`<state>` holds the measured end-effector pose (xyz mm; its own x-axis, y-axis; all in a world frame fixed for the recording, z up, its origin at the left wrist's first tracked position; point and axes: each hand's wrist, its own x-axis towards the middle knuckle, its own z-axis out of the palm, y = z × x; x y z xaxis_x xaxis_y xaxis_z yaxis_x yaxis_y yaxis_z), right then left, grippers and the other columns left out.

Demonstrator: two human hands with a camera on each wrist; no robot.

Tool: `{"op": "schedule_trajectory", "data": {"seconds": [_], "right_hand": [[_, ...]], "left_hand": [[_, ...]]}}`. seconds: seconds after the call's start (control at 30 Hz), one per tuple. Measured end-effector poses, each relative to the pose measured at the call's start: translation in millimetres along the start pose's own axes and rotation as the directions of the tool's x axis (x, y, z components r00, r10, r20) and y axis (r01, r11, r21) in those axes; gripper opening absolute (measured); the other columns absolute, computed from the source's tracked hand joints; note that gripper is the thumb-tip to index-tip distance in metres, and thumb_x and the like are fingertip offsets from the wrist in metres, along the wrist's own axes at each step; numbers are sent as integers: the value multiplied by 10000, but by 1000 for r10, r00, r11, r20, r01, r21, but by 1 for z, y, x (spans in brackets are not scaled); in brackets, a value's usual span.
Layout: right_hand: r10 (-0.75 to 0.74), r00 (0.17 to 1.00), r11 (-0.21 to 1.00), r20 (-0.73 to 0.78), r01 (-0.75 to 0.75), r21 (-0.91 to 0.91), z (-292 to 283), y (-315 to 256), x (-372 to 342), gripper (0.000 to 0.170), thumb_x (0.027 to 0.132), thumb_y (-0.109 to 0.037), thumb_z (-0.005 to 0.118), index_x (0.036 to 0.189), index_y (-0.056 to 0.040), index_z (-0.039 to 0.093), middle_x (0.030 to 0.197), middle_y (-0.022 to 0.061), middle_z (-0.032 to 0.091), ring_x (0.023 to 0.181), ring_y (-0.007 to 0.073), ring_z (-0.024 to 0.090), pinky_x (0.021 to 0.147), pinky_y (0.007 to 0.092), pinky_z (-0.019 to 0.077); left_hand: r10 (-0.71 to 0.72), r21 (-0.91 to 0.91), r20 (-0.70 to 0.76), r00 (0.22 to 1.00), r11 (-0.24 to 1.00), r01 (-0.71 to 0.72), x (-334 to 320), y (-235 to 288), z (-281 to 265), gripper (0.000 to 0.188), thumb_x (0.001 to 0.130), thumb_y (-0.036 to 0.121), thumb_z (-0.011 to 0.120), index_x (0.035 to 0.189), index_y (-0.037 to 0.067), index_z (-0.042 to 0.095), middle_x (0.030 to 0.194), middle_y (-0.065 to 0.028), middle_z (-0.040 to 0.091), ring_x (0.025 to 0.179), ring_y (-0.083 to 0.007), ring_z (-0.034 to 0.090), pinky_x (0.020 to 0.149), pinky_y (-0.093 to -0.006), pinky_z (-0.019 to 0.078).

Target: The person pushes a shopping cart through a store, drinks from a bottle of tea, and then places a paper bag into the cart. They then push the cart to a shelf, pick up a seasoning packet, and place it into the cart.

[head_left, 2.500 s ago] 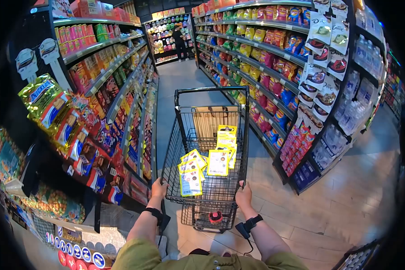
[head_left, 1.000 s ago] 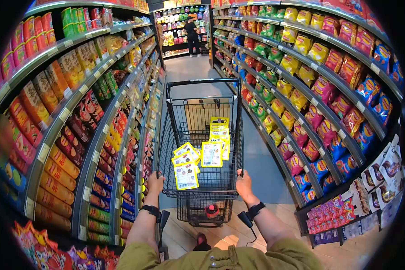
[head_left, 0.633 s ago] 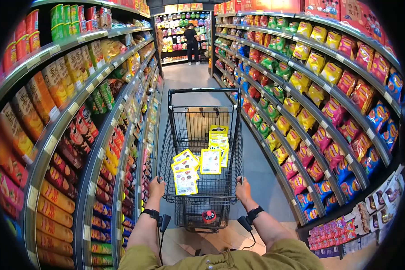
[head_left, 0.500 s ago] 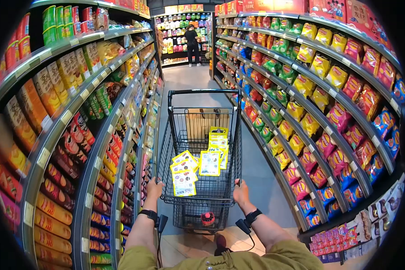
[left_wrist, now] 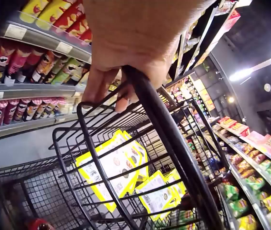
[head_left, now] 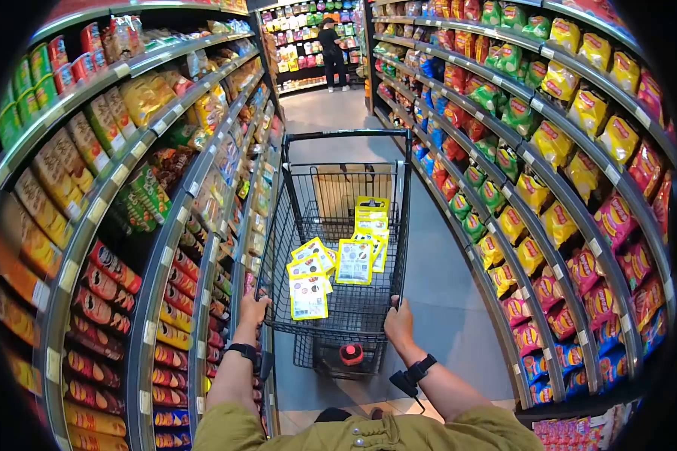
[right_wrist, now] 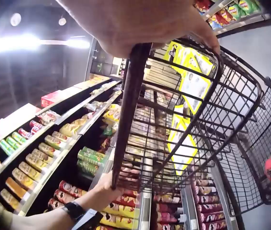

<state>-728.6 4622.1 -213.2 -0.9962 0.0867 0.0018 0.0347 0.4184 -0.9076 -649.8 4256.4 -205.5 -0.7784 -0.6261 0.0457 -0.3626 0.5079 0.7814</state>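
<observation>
A black wire shopping cart [head_left: 346, 135] stands in front of me, held at both ends of its near side. My left hand [head_left: 253, 309] grips the left end; in the left wrist view its fingers bend over the dark handle bar [left_wrist: 166, 124]. My right hand [head_left: 399, 323] grips the right end, with the palm over the bar in the right wrist view. Flat yellow-edged white packets lie in the basket, one fanned pile [head_left: 308, 297] at the left and another pile [head_left: 354, 261] at the right. On the lower rack sits a red-capped bottle [head_left: 351, 354].
Shelves of tube-shaped snack cans [head_left: 105, 289] run close along the left. Bagged chips [head_left: 552, 143] fill the right-hand shelves. Grey aisle floor [head_left: 458, 316] shows right of the cart. A person in black [head_left: 331, 56] stands at the aisle's far end.
The cart and I have moved forward from the aisle's mouth to between the shelves. The hanging packets at both sides have slid back or out of view. Both hands keep their grip.
</observation>
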Motion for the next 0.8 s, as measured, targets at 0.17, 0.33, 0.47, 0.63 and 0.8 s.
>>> {"op": "schedule_trajectory", "data": {"seconds": [0.17, 0.33, 0.47, 0.63, 0.8], "right_hand": [[-72, 997, 997, -18, 73, 34, 44, -6, 71, 246, 858, -9, 452, 1091, 5, 531, 980, 252, 629, 949, 417, 607, 821, 439, 473], [-39, 998, 998, -45, 40, 38, 83, -16, 146, 200, 857, -3, 452, 1036, -5, 541, 942, 218, 637, 920, 384, 620, 806, 421, 477], [-121, 990, 993, -70, 121, -8, 107, -18, 209, 181, 871, -20, 450, 1026, -23, 542, 934, 217, 638, 911, 379, 621, 799, 424, 475], [-183, 983, 981, -32, 180, -72, 127, -24, 291, 259, 951, -217, 459, 1080, -21, 567, 1015, 294, 614, 988, 468, 565, 809, 467, 455], [-189, 982, 974, 2, 187, -127, 145, -38, 376, 212, 928, -187, 451, 990, -32, 582, 960, 283, 623, 953, 454, 578, 801, 472, 450]], "left_hand": [[59, -44, 12, 998, 997, -58, 96, -20, 25, 175, 842, 113, 643, 993, 24, 634, 770, -82, 699, 747, -188, 677, 677, -320, 500], [-36, -27, 41, 999, 999, 37, 175, 7, 45, 186, 845, 123, 635, 1014, 46, 622, 755, -62, 692, 738, -159, 682, 658, -307, 496], [89, 16, 29, 996, 996, -89, 253, -10, 77, 256, 774, 200, 651, 982, 53, 641, 825, -176, 681, 799, -324, 660, 718, -391, 505], [106, 166, -24, 994, 981, -101, 321, 9, 105, 351, 737, 272, 644, 997, 36, 643, 928, -244, 654, 909, -417, 623, 808, -445, 491], [72, -7, -5, 997, 997, -72, 378, 41, 130, 148, 838, 206, 614, 910, 76, 621, 769, -103, 675, 725, -268, 659, 663, -383, 492]]}}
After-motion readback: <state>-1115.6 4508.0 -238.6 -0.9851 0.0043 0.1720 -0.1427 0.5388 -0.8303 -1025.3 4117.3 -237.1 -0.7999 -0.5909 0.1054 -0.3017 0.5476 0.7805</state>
